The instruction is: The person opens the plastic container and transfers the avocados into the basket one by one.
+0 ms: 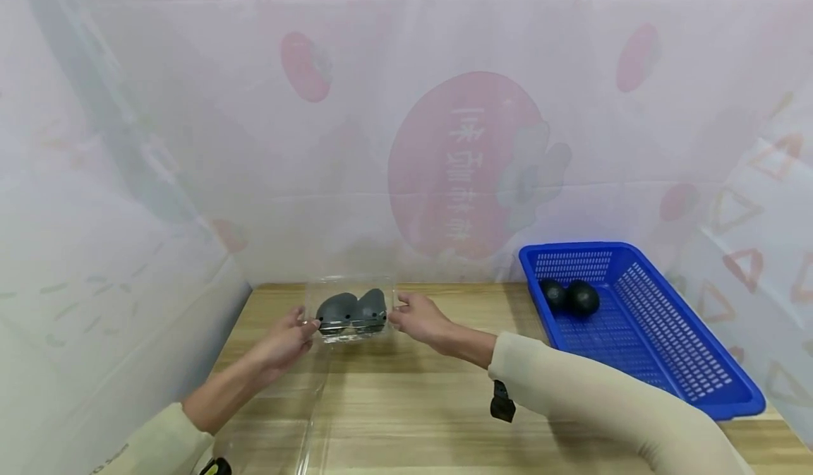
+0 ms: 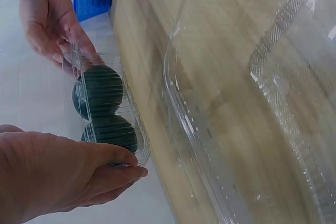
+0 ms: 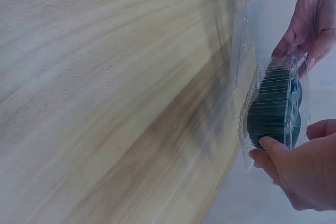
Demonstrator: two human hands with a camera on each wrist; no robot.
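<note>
Both hands hold a clear plastic clamshell box [image 1: 349, 281] between them at the far left of the table. Inside it two dark green, avocado-like fruits [image 1: 339, 308] sit side by side. My left hand [image 1: 286, 344] pinches the box's left end, thumb on the near side. At the opposite end my right hand [image 1: 424, 320] grips the box with thumb and fingers. The left wrist view shows the ribbed plastic of the box [image 2: 129, 103] over the fruits, apparently with its lid down. In the right wrist view, the fruits [image 3: 268, 114] show dark through the plastic.
A blue perforated basket [image 1: 730, 397] stands on the right, with two more dark round fruits [image 1: 581, 298] in its far left corner. More clear plastic packaging [image 2: 184, 114] lies on the wooden table [image 1: 444, 404] at the near left. Printed cloth walls [image 1: 343, 143] enclose the back and sides.
</note>
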